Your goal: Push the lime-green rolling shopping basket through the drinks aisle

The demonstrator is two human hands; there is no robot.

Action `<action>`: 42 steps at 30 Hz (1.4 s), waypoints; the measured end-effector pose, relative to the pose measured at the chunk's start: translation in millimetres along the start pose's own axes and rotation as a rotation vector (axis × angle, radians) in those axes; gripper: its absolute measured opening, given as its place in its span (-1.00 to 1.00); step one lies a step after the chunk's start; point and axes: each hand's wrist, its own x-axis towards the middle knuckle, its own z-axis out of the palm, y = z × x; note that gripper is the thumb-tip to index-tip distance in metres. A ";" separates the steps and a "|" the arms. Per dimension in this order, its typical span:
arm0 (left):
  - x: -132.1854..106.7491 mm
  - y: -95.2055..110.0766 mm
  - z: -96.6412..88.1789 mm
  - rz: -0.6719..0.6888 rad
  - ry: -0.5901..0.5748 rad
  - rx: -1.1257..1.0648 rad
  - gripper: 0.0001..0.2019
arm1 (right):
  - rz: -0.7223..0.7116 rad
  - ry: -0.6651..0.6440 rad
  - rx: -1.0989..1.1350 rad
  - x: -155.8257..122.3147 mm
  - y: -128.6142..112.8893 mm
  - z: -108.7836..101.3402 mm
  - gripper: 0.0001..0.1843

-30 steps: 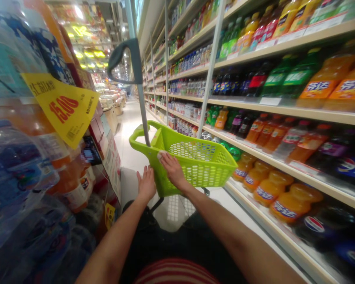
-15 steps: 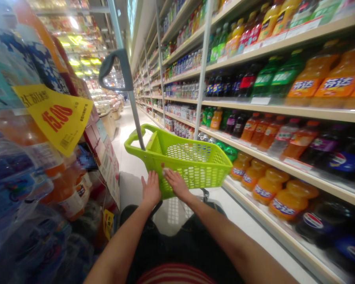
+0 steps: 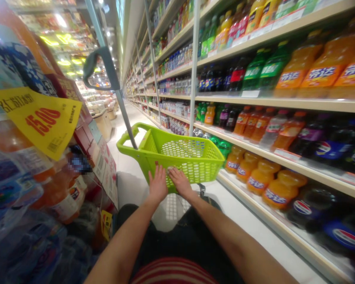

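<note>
A lime-green plastic shopping basket (image 3: 195,157) on wheels stands in the aisle ahead of me, empty inside. Its grey pull handle (image 3: 105,69) rises up and to the left. My left hand (image 3: 157,184) lies flat on the basket's near wall, fingers stretched upward. My right hand (image 3: 180,181) rests beside it on the same wall, fingers spread, with a small whitish thing under the fingertips that I cannot make out. The two hands nearly touch.
Shelves of soft-drink bottles (image 3: 284,126) run along the right side. On the left stand shrink-wrapped bottle packs (image 3: 23,177) with a yellow price tag (image 3: 38,120) reading 15.00. The white aisle floor (image 3: 127,165) stretches ahead between them.
My right hand slid down from the basket's rim onto its near wall. My left hand rose to lie beside it. The basket and view shifted left.
</note>
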 end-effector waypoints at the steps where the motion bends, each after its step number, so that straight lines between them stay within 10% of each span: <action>1: 0.7 1.2 1.3 0.001 -0.014 -0.001 -0.29 | -0.009 -0.002 0.001 -3.6 -0.4 -1.4 -0.53; 9: 18.9 19.8 -8.6 0.024 -0.009 -0.007 -0.30 | 0.093 0.217 -0.004 25.6 21.7 -52.2 -0.51; 20: 19.9 39.1 -2.8 0.099 -0.045 -0.011 -0.29 | 0.105 -0.101 -0.025 -32.8 35.8 -21.2 -0.52; 27: 33.4 55.0 -10.1 0.117 -0.049 -0.017 -0.31 | 0.188 0.159 -0.026 -13.5 55.7 -56.5 -0.49; 37: 40.3 94.9 -6.6 0.203 -0.100 -0.010 -0.33 | 0.184 -0.011 0.009 -52.0 63.8 -19.2 -0.56; 42: 46.2 98.7 -2.3 0.197 -0.083 -0.018 -0.30 | 0.213 0.157 0.007 -57.4 74.6 -44.0 -0.51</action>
